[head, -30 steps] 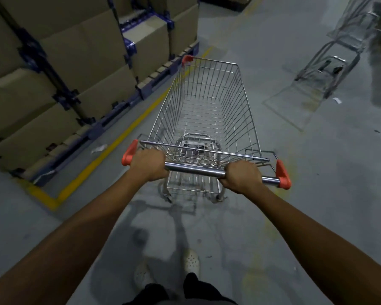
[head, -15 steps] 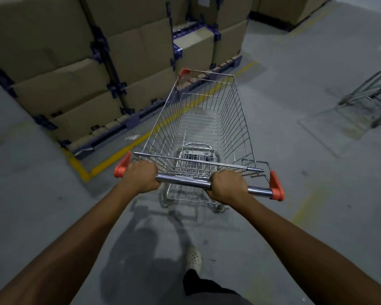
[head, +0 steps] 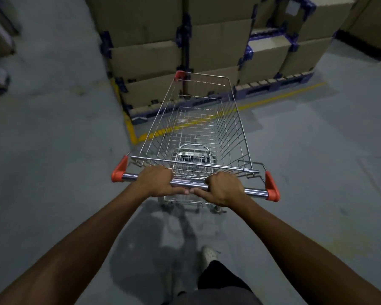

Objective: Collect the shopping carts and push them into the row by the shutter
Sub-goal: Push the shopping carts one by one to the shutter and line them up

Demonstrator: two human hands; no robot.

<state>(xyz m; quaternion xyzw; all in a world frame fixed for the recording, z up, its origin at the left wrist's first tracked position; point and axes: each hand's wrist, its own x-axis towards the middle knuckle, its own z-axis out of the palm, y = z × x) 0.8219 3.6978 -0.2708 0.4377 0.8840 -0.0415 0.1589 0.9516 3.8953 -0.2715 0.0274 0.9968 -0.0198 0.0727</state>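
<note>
A pale shoe [head: 209, 256] is resting on the grey floor [head: 53, 183] at the bottom, and a dark shadow [head: 154, 249] is lying just left of it. Further up, both arms are reaching forward to the cart [head: 237, 133]. The left hand [head: 157, 182] is wrapping its fingers over the handle [head: 188, 184] left of the middle. The right hand [head: 223, 190] is gripping the same bar right of the middle. The two thumbs are nearly touching below the bar. Orange caps [head: 272, 188] are sitting on both ends of the handle. The cart is standing on the open floor straight ahead of the person, with its front end pointing at the corner of a yellow line [head: 279, 94]. Behind the line, stacked boxes [head: 145, 60] are resting on a dark pallet [head: 273, 84].
</note>
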